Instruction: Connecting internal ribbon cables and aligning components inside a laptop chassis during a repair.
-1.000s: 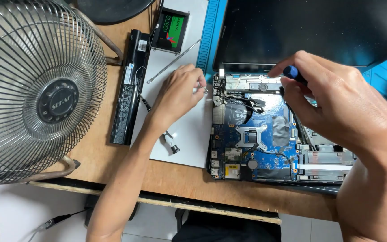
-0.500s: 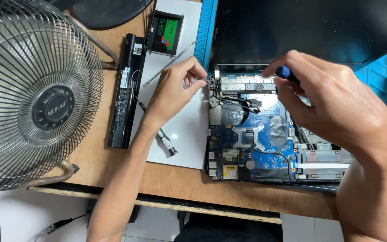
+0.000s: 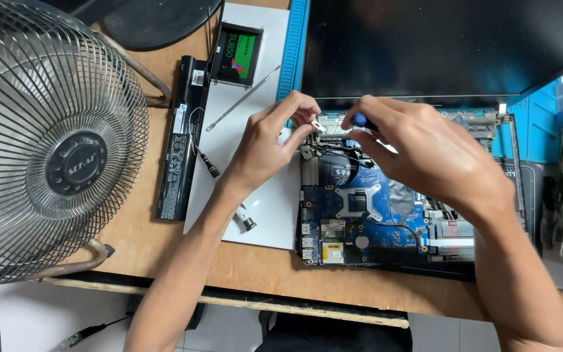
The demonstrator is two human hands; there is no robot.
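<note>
- Two hands meet at the top-left corner of an opened laptop base (image 3: 386,215). Left hand (image 3: 272,140): thumb and forefinger pinched shut on a small metal hinge bracket (image 3: 318,126), likely to steady it while it is being worked on.
- Right hand (image 3: 425,153): closed round a blue-handled screwdriver (image 3: 360,120), handle end showing between the fingers, tip hidden; appears aimed down at the bracket area.
- Bracket sits at the hinge corner, just beside black cables, above the blue mainboard (image 3: 360,225). Board is exposed, top cover off.
- Laptop screen (image 3: 438,45) stands open behind the hands, dark.
- White mat (image 3: 255,215) lies left of the base, prob. as a parts tray: holds a thin metal rod (image 3: 242,98), a black bit (image 3: 208,163) and a small dark part (image 3: 249,223), all apart from each other.
- SSD w/ green label (image 3: 236,55) rests at the mat's top edge; long black battery pack (image 3: 178,140) lies alongside the mat's left edge.
- Blue ruler strip (image 3: 293,45) runs between mat and screen.
- Surface: wooden desk (image 3: 164,254). Big wire-cage fan (image 3: 47,143) at far left, well apart from the work. Pale floor below the desk edge.
</note>
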